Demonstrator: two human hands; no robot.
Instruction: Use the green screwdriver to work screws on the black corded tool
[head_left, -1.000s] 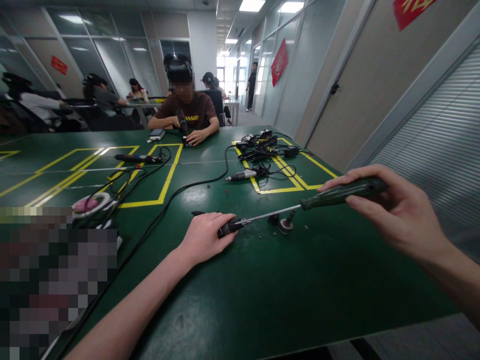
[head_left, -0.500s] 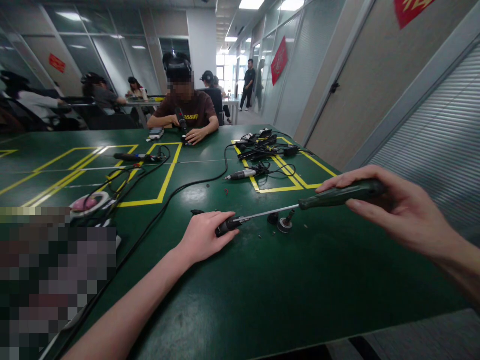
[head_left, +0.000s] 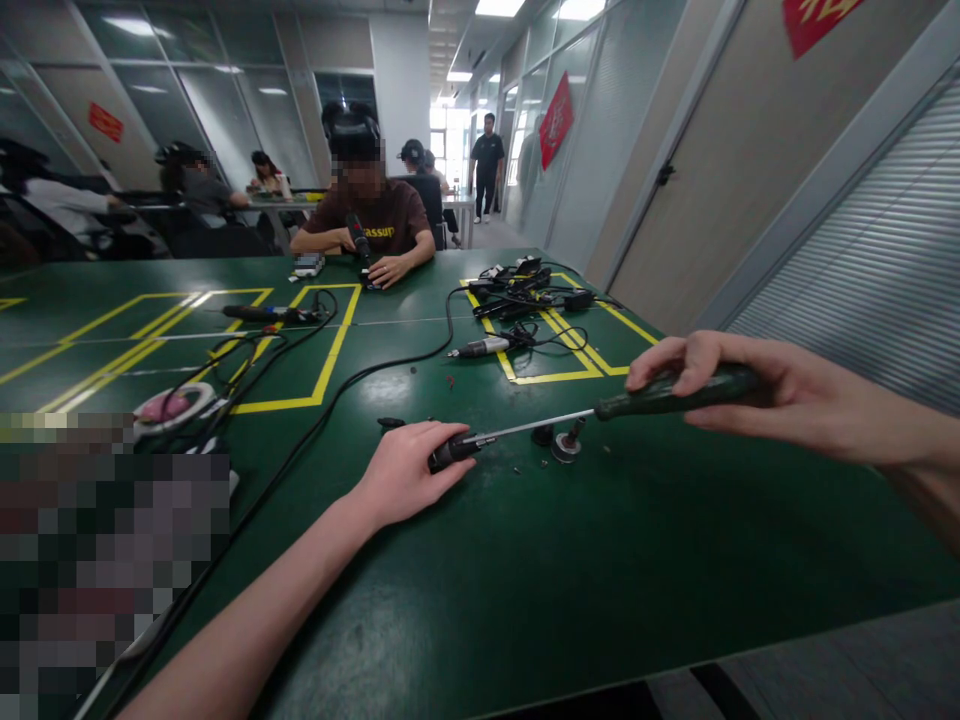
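Observation:
My left hand (head_left: 411, 470) rests on the green table, its fingers closed round a small black cylindrical part (head_left: 452, 453), mostly hidden by the palm. My right hand (head_left: 757, 395) grips the dark green handle of a screwdriver (head_left: 667, 392). Its metal shaft runs left, and the tip meets the right end of the black part. Just below the shaft stands a round dark piece with an upright stem (head_left: 567, 446). Another small black piece (head_left: 543, 435) sits beside it. Tiny screw-like bits (head_left: 517, 470) lie in front of them.
Behind my hands lies a grey and black corded tool (head_left: 484, 347), near a heap of black cables (head_left: 525, 285). A black cord (head_left: 352, 380) crosses the table on the left, by a white ring-shaped roll (head_left: 202, 408). Across the table a co-worker (head_left: 367, 230) holds a power tool.
My right hand has changed its grip on the screwdriver handle, with the fingers now over its top. My left hand and the black part stay in place.

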